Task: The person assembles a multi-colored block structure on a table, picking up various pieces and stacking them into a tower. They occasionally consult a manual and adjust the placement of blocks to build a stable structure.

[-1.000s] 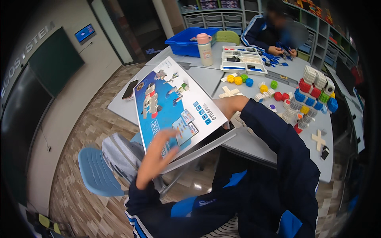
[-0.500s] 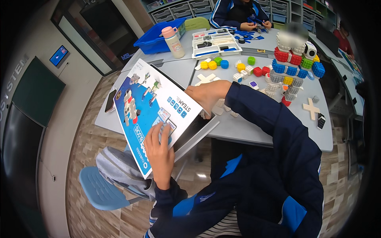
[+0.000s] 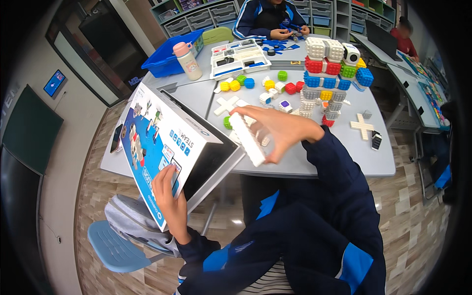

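My right hand (image 3: 290, 132) is closed around a white studded building piece (image 3: 247, 140), gripping it between thumb and fingers above the table's near edge. Left of it, a large white and blue cardboard box (image 3: 147, 162) tilts over the table edge, its dark inside partly showing. My left hand (image 3: 168, 196) holds the box, fingers laid against the printed lid; its thumb is hard to make out. Just beyond my right hand lie a white cross-shaped piece (image 3: 227, 105) and a green block (image 3: 227, 123). Farther right stands a tall figure of studded blocks (image 3: 322, 81) in several colours.
Loose coloured blocks (image 3: 250, 83), a sectioned white parts tray (image 3: 241, 61), a pink-capped bottle (image 3: 188, 63) and a blue bin (image 3: 167, 59) occupy the table. Another person (image 3: 273, 22) handles blue parts opposite. A blue chair (image 3: 115, 246) with a grey backpack (image 3: 135, 216) stands lower left.
My right hand has come out of the box's opening and moved right with the white piece, now in plain view. My left hand stays on the lid. The camera view has shifted.
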A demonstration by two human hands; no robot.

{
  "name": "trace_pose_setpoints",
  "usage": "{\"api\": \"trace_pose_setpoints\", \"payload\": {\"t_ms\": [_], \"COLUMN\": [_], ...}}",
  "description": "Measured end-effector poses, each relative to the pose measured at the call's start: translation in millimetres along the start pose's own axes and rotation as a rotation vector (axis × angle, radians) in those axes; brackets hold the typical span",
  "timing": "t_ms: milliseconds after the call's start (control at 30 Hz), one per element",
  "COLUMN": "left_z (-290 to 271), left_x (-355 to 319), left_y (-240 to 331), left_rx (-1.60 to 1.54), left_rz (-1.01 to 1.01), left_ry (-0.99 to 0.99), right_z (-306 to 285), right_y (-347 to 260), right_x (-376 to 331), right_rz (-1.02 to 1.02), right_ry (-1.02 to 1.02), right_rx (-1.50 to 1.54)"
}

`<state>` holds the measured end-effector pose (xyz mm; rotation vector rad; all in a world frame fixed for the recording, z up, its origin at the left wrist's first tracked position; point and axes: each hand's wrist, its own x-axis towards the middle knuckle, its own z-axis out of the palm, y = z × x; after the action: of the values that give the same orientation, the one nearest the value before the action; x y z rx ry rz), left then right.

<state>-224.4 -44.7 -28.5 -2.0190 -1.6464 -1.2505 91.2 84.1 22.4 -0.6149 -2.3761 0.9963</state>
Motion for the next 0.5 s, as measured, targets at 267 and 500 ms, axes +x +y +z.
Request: {"api": "trace_pose_setpoints", "payload": {"t_ms": [267,500], "left_z": [16.0,71.3], "left_x": [4.9,-47.1], "left_y": [5.8,120.6], "left_rx": [-0.09,-1.462], "left_rz": [0.018,-0.337], "left_ry": [-0.263,-0.546], "right_z": [14.5,48.5], "right_y": [-22.5,-21.4], "right_x": [-115.7,-145.9], "right_rz": [0.132,0.063], "right_ry": [0.124,0.26], "right_rx": [0.364,0.199]}}
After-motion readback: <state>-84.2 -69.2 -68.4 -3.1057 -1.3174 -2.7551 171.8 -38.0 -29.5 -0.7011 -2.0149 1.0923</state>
